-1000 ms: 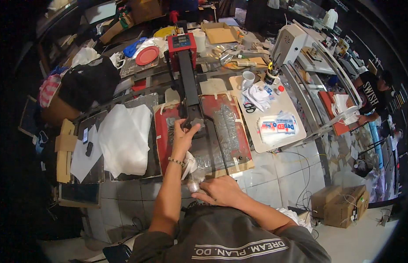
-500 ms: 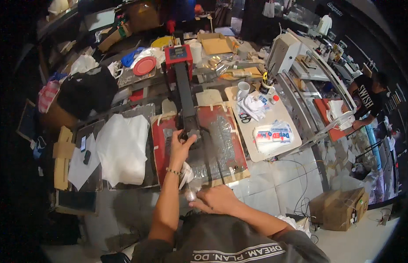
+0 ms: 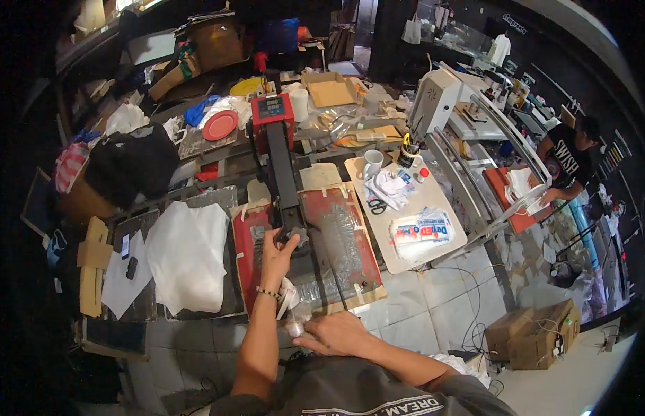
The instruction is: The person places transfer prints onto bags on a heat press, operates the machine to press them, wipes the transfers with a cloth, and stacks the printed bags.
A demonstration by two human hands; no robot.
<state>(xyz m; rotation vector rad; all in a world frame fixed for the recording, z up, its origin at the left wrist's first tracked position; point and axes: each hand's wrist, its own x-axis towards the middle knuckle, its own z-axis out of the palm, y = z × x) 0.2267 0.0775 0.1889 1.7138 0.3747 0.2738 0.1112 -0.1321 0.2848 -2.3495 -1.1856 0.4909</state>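
A heat press with a red control box (image 3: 272,111) and a long dark arm (image 3: 284,166) stands before me over a red, tape-patched platen (image 3: 350,243). My left hand (image 3: 275,262) reaches up to the middle of the press, its fingers closed round a dark knob (image 3: 289,236) under the arm's end. A handle (image 3: 295,327) wrapped in whitish material points toward my body. Beside its tip lies my right hand (image 3: 342,334), thumb stretched out and fingers apart from it; whether they touch the handle is hard to see.
Left of the press lies a stack of white sheets (image 3: 187,256). On the right, a pale board (image 3: 405,260) carries a mug (image 3: 372,163), scissors (image 3: 376,206) and a printed white bundle (image 3: 421,230). Another person (image 3: 570,156) works at the far right. A carton (image 3: 534,333) sits on the floor.
The whole view has shifted slightly with my head, so the bench sits further left. Both hands keep nearly the same places at the press.
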